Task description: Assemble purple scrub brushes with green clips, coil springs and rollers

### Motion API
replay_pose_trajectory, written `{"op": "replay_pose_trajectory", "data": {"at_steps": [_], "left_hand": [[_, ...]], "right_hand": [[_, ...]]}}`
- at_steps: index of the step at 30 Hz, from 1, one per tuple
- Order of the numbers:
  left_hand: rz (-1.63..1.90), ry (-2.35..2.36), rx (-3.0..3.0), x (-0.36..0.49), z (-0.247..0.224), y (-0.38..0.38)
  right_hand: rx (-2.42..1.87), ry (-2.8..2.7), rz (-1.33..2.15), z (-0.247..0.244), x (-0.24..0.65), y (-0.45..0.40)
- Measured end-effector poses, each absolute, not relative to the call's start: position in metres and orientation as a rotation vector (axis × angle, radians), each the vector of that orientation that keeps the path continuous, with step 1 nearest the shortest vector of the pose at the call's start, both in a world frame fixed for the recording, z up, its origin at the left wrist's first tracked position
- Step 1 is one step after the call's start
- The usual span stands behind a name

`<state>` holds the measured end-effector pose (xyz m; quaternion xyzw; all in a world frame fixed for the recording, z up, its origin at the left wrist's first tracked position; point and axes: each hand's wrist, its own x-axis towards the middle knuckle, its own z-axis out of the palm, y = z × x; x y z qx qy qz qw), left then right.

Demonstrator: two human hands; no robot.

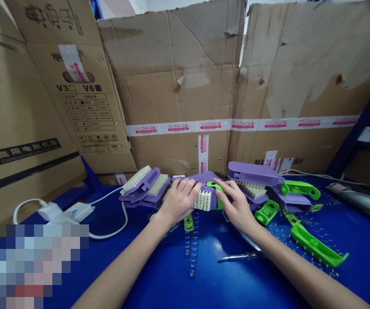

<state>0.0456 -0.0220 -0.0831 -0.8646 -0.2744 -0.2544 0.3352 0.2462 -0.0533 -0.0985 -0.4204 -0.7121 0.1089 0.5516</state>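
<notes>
My left hand (181,198) is closed over a purple brush with cream bristles (202,200), covering its left part. At the brush's right end, my right hand (238,206) pinches a green plastic piece (219,198) between thumb and fingers. Part of that piece is hidden by the fingers. Below my left hand lies a flat green strip with holes (188,223). Two rows of small metal springs (192,253) run down from it. A screwdriver with a metal shaft (234,257) lies in front of my right hand, its rear end under my forearm.
Stacked purple brushes stand left (146,186) and right (255,176). Green handles (316,244) and scattered springs lie on the blue table (223,287) at right. A white power adapter (78,211) with cable sits left. Cardboard sheets (178,98) wall the back.
</notes>
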Motion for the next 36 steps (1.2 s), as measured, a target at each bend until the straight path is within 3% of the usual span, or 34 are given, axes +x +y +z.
{"op": "replay_pose_trajectory", "data": {"at_steps": [18, 28, 36], "left_hand": [[-0.581, -0.765, -2.239, 0.047, -0.084, -0.024], [-0.772, -0.910, -2.281, 0.045, -0.079, -0.025], [-0.725, -0.979, -2.570, 0.046, -0.058, -0.028]], "right_hand": [[-1.037, -1.847, 0.290, -0.093, 0.249, -0.057], [-0.935, -1.963, 0.306, -0.091, 0.253, -0.056], [-1.156, -1.969, 0.466, -0.079, 0.261, -0.058]]}}
